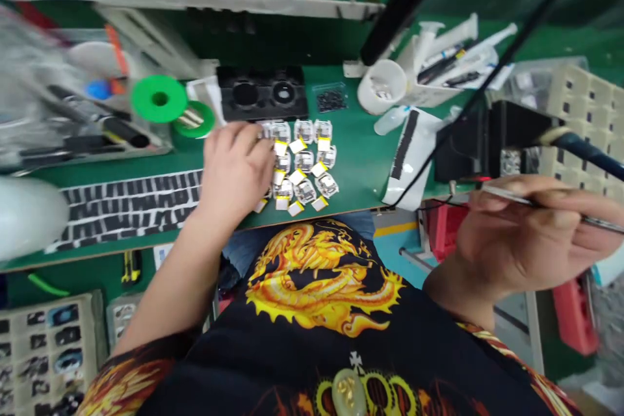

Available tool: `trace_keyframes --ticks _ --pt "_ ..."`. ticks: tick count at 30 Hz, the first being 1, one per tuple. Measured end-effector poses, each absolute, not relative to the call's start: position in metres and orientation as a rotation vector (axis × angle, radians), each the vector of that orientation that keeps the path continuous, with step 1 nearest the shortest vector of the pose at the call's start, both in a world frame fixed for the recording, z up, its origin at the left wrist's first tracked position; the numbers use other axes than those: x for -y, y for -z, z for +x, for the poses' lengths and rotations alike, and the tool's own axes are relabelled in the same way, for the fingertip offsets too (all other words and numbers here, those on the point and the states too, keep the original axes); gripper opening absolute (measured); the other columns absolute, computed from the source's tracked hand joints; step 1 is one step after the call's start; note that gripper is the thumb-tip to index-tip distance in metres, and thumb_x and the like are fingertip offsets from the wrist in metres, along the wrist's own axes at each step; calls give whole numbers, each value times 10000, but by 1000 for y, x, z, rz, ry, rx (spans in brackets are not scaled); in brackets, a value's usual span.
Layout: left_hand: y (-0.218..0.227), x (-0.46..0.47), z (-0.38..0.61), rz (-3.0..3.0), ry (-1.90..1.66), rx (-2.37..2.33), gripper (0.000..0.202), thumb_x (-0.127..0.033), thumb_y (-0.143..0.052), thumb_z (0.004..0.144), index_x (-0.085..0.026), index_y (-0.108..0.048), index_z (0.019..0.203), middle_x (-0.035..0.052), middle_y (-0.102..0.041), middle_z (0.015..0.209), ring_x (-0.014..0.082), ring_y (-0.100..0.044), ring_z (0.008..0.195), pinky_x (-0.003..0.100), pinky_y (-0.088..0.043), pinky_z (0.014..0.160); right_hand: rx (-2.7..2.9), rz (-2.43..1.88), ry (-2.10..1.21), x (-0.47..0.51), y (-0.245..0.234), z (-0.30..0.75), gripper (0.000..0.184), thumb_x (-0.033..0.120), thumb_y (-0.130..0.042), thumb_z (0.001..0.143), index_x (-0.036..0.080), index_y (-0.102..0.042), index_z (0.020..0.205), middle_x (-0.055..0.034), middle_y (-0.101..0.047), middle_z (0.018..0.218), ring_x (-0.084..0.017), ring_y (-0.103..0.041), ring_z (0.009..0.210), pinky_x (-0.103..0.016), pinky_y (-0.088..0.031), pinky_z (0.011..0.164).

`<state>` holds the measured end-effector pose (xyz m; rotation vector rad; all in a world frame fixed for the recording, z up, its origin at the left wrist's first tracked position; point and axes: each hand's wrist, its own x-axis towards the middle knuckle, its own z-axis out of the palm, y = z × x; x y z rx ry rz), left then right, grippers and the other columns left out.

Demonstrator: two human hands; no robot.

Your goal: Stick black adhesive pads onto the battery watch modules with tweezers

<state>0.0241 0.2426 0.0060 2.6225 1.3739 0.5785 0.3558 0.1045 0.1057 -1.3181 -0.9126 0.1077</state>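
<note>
Several small white electronic modules, each with a silver battery pouch edged in yellow, lie in rows on the green bench mat. My left hand rests at the left side of these rows, palm down. Its fingers are curled and close together, and they cover part of the leftmost modules; what is under the fingertips is hidden. Off to the right, beyond the bench's front edge, my right hand is raised with a slim silver metal tool held between thumb and fingers.
Black adhesive strips lie at left. A green spool, a black fixture, a white cup and a pen holder stand behind. A black cable crosses the right side. Compartment trays are at far right.
</note>
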Motion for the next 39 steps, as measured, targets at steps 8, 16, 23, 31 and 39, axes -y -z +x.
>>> trace_keyframes --ticks 8,16,23,31,39 --pt "-26 -193 94 2732 -655 -712 311 -180 -707 1042 -200 -725 1352 170 -785 1405 372 -741 1332 581 -651 1097 1089 -1594 -314 -75 -26 412 134 420 -836 1003 298 -885 976 -53 -861 931 -230 -820 758 -405 -696 681" --pt "-4 -173 174 2833 -362 -245 284 -157 -606 1107 -137 -737 1357 192 -674 1616 362 -603 1570 561 -579 1265 1286 -1581 -475 -72 12 425 130 387 -776 1049 297 -865 1020 -35 -881 1009 -251 -849 972 -435 -716 899" --pt "3 -176 189 2819 -282 -193 319 -164 -584 1125 -119 -723 1408 191 -731 1533 342 -641 1520 545 -559 1280 1356 -1559 -503 -75 17 429 96 324 -758 1053 312 -848 1022 -17 -882 1033 -232 -846 970 -434 -711 945" --pt "3 -175 191 2864 -270 -194 293 -166 -583 1124 -122 -736 1370 176 -753 1499 339 -657 1491 519 -567 1257 1424 -1519 -506 -78 22 432 107 249 -745 1057 287 -844 1067 -30 -880 1065 -219 -845 1001 -403 -700 958" --pt "5 -174 192 2876 -305 -197 273 -167 -575 1131 -84 -737 1335 186 -757 1480 342 -671 1459 516 -576 1232 1413 -1520 -461 -79 23 430 101 234 -762 1041 277 -853 1054 -28 -884 1044 -224 -852 989 -391 -707 949"
